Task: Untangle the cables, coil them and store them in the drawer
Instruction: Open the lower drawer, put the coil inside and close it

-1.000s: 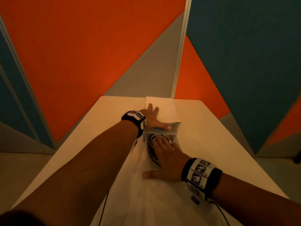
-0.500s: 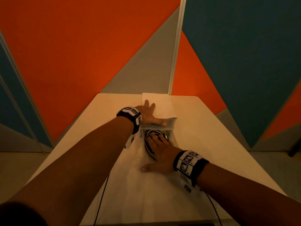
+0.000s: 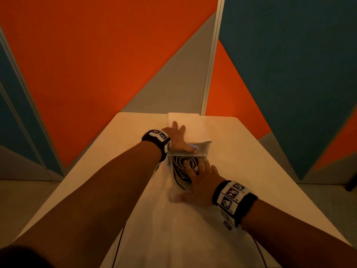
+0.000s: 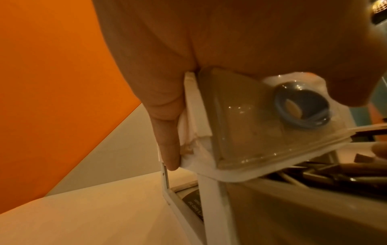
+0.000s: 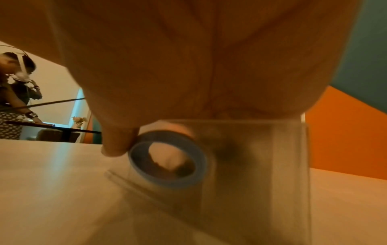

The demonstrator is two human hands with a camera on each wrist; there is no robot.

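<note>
Resting left hand [image 3: 176, 139]: laid flat with fingers extended on the white drawer unit [image 3: 186, 126], thumb across the clear front of the closed upper drawer [image 4: 247, 132].
Right hand [image 3: 201, 182]: spread wide, fingertips pressed onto the coiled cables [image 3: 178, 168].
Open drawer [image 3: 171, 194]: black and white cables are contained.
Table [image 3: 241, 151]: the unit is supported.

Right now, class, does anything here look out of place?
One black cable strays from the bundle toward the open drawer's front, beside the right hand. Whether it crosses the rim is unclear.
</note>
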